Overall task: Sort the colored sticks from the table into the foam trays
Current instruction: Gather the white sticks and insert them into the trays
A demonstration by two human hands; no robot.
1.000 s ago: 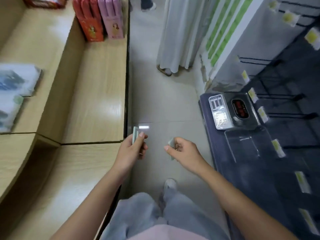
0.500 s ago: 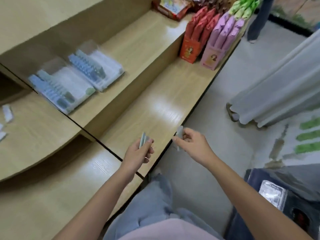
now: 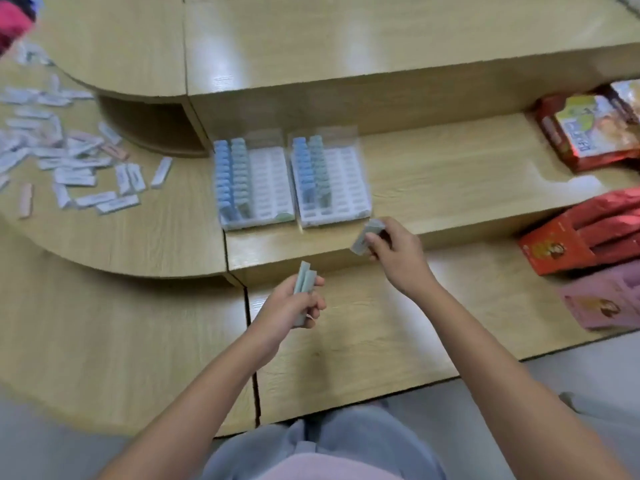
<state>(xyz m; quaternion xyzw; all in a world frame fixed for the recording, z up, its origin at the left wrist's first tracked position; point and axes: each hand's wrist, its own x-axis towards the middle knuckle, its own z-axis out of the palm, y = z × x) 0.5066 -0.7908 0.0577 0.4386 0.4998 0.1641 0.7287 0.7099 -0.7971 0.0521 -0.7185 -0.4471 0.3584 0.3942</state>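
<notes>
Two foam trays sit side by side on the middle shelf of the wooden table (image 3: 450,174): the left tray (image 3: 254,183) and the right tray (image 3: 330,180). Each has its two left columns filled with blue and grey-green sticks, while the white slots to their right are bare. The left hand (image 3: 294,308) is closed around a small bundle of grey-green sticks (image 3: 303,284), held upright over the lower shelf. The right hand (image 3: 391,245) pinches more grey-green sticks (image 3: 367,237) between thumb and fingers, just beside the front right corner of the right tray; the blur hides how many it holds. A large pile of loose sticks (image 3: 72,161), mostly pale with a few pink ones, lies scattered well to the left of the trays.

The step in hand looks like carrying a picked batch to the trays for insertion. The next move probably calls for singling out one stick in the right hand, turning it upright, and pressing it into a free slot in the matching grey-green column, likely near the tray's front. The slots are narrow, so alignment matters.
</notes>
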